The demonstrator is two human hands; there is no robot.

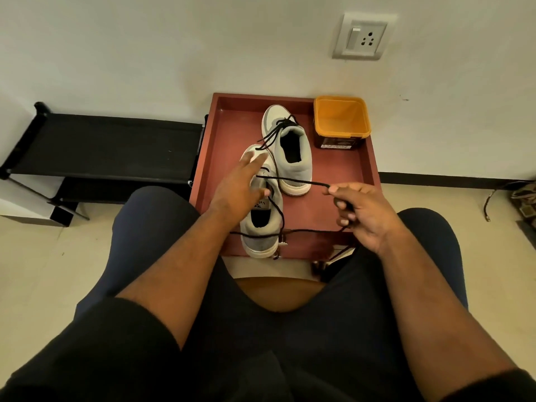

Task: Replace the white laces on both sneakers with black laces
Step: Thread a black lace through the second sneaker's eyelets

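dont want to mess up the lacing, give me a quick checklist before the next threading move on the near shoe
1. Lace end held: right hand pinches the black lace near its tip: ok.
2. Free hand ready: left hand open over the near sneaker: ok.
3. Next eyelet visible: hidden by left hand: cannot tell.
4. Lace untangled: slack loops across the heel: cannot tell.
5. Far sneaker done: black lace in, ends loose: not ok.
6. Shoe stable on red tray: heel overhangs the edge: not ok.

Two sneakers sit on the worktop (342, 210), the near sneaker (262, 224) left and in front of the far sneaker (291, 149). A tub (340, 120) stands in the back right corner, right of the far sneaker. A low rack (110, 146) lies left of the worktop, against the wall.
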